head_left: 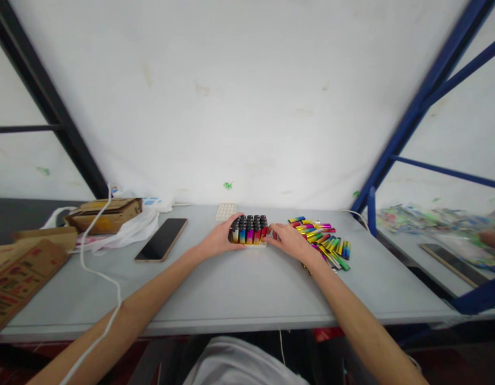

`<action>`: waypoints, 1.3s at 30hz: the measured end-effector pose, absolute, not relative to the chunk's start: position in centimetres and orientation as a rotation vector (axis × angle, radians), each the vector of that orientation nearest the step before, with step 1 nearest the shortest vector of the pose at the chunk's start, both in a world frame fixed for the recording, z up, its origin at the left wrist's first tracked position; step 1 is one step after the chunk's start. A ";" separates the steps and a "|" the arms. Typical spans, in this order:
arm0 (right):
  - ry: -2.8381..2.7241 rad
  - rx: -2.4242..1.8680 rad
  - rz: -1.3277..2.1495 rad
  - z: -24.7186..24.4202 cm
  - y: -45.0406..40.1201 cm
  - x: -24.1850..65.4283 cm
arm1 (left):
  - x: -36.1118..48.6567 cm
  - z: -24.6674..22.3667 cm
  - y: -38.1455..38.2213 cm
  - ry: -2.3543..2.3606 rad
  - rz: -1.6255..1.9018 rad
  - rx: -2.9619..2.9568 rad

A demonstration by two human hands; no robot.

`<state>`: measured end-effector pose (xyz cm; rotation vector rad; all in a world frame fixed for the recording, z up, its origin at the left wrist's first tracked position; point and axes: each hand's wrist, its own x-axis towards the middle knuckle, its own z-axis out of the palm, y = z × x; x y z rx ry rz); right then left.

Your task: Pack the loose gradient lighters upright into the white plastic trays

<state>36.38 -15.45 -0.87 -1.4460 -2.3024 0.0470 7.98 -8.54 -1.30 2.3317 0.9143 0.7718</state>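
A block of lighters with black tops and rainbow metallic bodies stands upright in rows in a white tray near the middle of the table. My left hand is wrapped around the block's left side, thumb at the front and fingers behind. At the right end, my right hand has its fingers curled in against the lighters and tray. Beside and partly behind that hand lies a loose pile of shiny multicoloured lighters. Just behind the block is an off-white tray with round holes.
A phone lies to the left. Further left are cardboard boxes, a white plastic bag and a white cable crossing over my left forearm. A blue metal frame rises at right; beyond it are another phone and a person's hand.
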 end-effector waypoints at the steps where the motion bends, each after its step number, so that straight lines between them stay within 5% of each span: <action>1: -2.298 -1.416 0.080 -0.7 -15.5 36.7 | 8.0 -1.3 -8.5 0.917 0.769 2.327; 8: -2.034 -1.514 -0.088 -0.4 -14.9 42.7 | 7.9 -1.4 -8.4 0.938 0.742 2.321; 14: -2.189 -1.602 0.156 -1.6 -15.1 46.1 | 7.9 -1.3 -8.5 0.907 0.754 2.338; 39: -1.993 -1.663 -0.027 -0.7 -14.1 41.9 | 7.8 -1.6 -8.3 0.896 0.755 2.377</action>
